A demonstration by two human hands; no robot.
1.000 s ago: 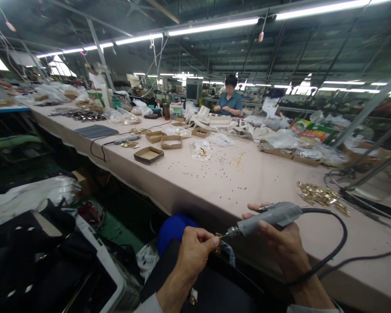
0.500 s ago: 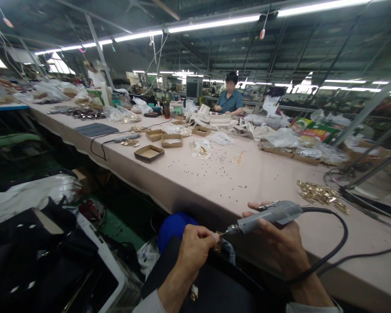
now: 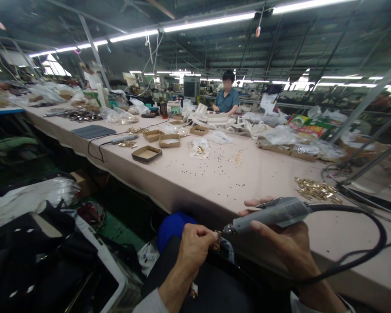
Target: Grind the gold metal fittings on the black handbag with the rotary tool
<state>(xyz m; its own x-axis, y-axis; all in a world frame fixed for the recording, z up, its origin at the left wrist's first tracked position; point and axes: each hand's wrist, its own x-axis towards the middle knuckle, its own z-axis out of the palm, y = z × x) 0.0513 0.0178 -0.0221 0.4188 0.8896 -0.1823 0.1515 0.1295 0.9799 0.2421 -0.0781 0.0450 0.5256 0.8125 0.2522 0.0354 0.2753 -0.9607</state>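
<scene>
My left hand [image 3: 197, 245] pinches a small gold metal fitting [image 3: 217, 241] between thumb and fingers, low in front of the table edge. In my right hand [image 3: 285, 241] lies a grey electric screwdriver [image 3: 270, 216], thumb on the near side and fingers behind it. Its tip points left and meets the upper part of the fitting, or comes very close; I cannot tell if a screw is between them. A black item [image 3: 215, 278] spreads beneath my hands, with another small gold fitting [image 3: 193, 290] on it.
On the table [image 3: 195, 187] lie scattered dark screws [image 3: 236, 185], a pile of gold fittings [image 3: 316, 190] and a cardboard tray [image 3: 146, 154]. A black cable [image 3: 378, 226] loops at right. A plastic crate [image 3: 107, 256] with black pieces stands at left. A person [image 3: 227, 98] sits across the table.
The screwdriver has tilted slightly, its tip moving left against or nearer to the fitting. Its cable has swung outward to the right. The view has shifted a little.
</scene>
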